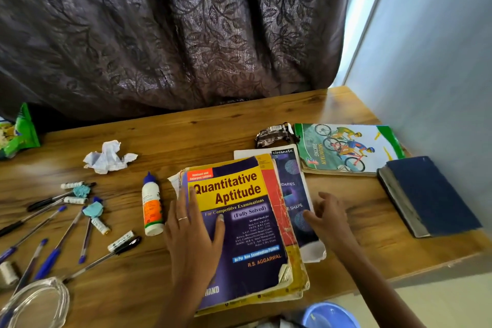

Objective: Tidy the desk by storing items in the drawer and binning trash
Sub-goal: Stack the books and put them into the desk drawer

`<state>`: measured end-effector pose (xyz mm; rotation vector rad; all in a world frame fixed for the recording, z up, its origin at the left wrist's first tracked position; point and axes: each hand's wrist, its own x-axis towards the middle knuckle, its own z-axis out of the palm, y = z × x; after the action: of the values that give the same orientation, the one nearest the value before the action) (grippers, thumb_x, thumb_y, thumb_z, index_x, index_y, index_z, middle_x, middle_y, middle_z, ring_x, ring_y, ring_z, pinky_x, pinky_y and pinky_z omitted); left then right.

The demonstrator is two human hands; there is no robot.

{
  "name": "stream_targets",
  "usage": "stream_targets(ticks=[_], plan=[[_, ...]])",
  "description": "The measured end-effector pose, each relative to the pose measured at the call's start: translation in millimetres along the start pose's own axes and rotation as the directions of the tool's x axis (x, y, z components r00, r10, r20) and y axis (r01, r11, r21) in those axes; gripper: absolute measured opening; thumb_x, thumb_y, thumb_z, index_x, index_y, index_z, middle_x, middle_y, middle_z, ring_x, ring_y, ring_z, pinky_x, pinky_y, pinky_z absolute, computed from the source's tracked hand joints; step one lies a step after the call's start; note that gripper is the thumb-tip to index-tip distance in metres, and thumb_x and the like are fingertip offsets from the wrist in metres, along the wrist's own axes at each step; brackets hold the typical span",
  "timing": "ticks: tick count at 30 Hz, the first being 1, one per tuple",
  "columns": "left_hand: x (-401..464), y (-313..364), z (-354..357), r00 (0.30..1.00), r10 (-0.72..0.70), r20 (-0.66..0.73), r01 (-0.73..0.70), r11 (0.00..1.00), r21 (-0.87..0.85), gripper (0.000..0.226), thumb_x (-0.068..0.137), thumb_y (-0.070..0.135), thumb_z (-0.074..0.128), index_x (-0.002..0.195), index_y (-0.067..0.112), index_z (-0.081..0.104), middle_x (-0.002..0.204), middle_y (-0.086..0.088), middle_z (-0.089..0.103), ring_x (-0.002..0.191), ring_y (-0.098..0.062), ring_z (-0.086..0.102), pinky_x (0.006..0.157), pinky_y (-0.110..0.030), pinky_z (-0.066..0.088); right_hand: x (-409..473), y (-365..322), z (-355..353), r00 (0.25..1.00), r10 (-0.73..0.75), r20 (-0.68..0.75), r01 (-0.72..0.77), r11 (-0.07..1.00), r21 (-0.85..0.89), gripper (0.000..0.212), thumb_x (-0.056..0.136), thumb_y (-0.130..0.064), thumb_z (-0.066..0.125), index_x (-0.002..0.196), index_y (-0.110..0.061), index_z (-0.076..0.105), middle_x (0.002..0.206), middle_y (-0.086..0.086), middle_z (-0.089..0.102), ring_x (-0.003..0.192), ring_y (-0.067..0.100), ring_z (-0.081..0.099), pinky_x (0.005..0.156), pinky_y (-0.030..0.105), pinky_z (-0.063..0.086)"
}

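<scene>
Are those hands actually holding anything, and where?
Nothing is gripped. The left hand rests flat on the Quantitative Aptitude book cover; the right hand hovers beside it.

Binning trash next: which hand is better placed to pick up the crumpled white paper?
Left. The left hand lies flat on the Quantitative Aptitude book, on the crumpled paper's side. The right hand sits beyond the book, farther away.

worn quantitative aptitude book (247,226) lies closed atop a classmate notebook (294,194).
</scene>
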<state>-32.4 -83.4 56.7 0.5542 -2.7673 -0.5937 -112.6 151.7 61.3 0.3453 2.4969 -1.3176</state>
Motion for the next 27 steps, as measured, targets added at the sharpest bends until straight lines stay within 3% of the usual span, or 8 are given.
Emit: stream_targets(ticks=[5,8,12,14,16,19,22,27], plan=[[3,-2,3,0.991,0.077,0.108,-0.086,0.993,0.077,0.073,0.084,0.061,0.021,0.143,0.022,0.037,0.151,-0.002,0.035,0.141,-0.03,0.023,0.1,-0.053,0.039,5,-5,4,0.998,0.044,0.047,-0.051,0.988,0.146,0.058,0.085,-0.012,0.066,0.134,-0.006,0.035,0.126,0.015,0.054,0.104,0.026,0.059,0.076,0.043,0.057],[4,-2,2,0.991,0.087,0.105,-0.093,0.994,0.053,0.075,0.083,0.063,0.02,0.144,0.022,0.036,0.151,-0.001,0.034,0.142,-0.028,0.02,0.101,-0.051,0.04,11,-11,-3,0.99,0.092,0.11,-0.115,0.967,0.227,0.045,0.088,-0.009,0.061,0.129,-0.003,0.043,0.122,0.015,0.057,0.098,0.025,0.058,0.067,0.032,0.054],[3,-2,2,0.994,0.08,0.073,-0.081,0.997,0.0,0.066,0.086,0.06,0.036,0.14,0.021,0.042,0.15,-0.005,0.033,0.139,-0.029,0.024,0.098,-0.051,0.043,17,-15,-7,0.978,0.135,0.158,-0.166,0.966,0.2,0.034,0.089,-0.012,0.06,0.121,-0.003,0.051,0.115,0.014,0.061,0.096,0.026,0.06,0.074,0.037,0.055],[3,-4,3,0.999,0.044,0.032,-0.042,0.998,-0.055,0.064,0.088,0.051,0.053,0.142,0.02,0.038,0.152,-0.006,0.028,0.138,-0.028,0.025,0.1,-0.048,0.041,12,-16,1,0.996,0.065,0.069,-0.063,0.998,-0.02,0.039,0.087,-0.021,0.063,0.121,-0.007,0.049,0.118,0.012,0.056,0.104,0.026,0.055,0.085,0.043,0.052],[5,-8,3,0.996,-0.078,0.033,0.083,0.972,-0.219,0.069,0.085,0.038,0.063,0.144,0.018,0.033,0.15,-0.006,0.03,0.136,-0.024,0.032,0.102,-0.044,0.041,3,-12,15,0.992,-0.086,-0.097,0.046,0.931,-0.363,0.047,0.086,-0.035,0.061,0.125,-0.017,0.042,0.128,0.007,0.041,0.119,0.023,0.039,0.097,0.044,0.039],[9,-9,-6,0.919,-0.32,0.232,0.395,0.747,-0.534,0.06,0.084,0.035,0.066,0.135,0.023,0.036,0.127,-0.004,0.057,0.104,-0.019,0.06,0.078,-0.036,0.053,-16,-12,38,0.954,-0.269,-0.136,0.22,0.93,-0.295,0.035,0.092,-0.039,0.05,0.122,-0.023,0.043,0.12,-0.001,0.038,0.117,0.016,0.037,0.094,0.035,0.036],[22,-12,-18,0.803,-0.418,0.425,0.595,0.591,-0.544,0.047,0.084,0.035,0.067,0.123,0.018,0.046,0.099,0.002,0.064,0.08,-0.016,0.065,0.06,-0.029,0.051,-17,-13,57,0.97,-0.244,-0.001,0.243,0.966,-0.083,0.025,0.096,-0.036,0.042,0.113,-0.02,0.05,0.112,0.0,0.051,0.105,0.014,0.046,0.08,0.022,0.039],[44,-20,-35,0.638,-0.406,0.654,0.767,0.403,-0.498,0.042,0.078,0.033,0.073,0.111,0.01,0.061,0.096,-0.01,0.072,0.083,-0.026,0.069,0.062,-0.033,0.053,9,3,58,0.979,-0.143,0.147,0.135,0.989,0.066,0.047,0.074,-0.064,0.044,0.11,-0.034,0.049,0.112,0.002,0.056,0.103,0.019,0.057,0.086,0.046,0.053]])
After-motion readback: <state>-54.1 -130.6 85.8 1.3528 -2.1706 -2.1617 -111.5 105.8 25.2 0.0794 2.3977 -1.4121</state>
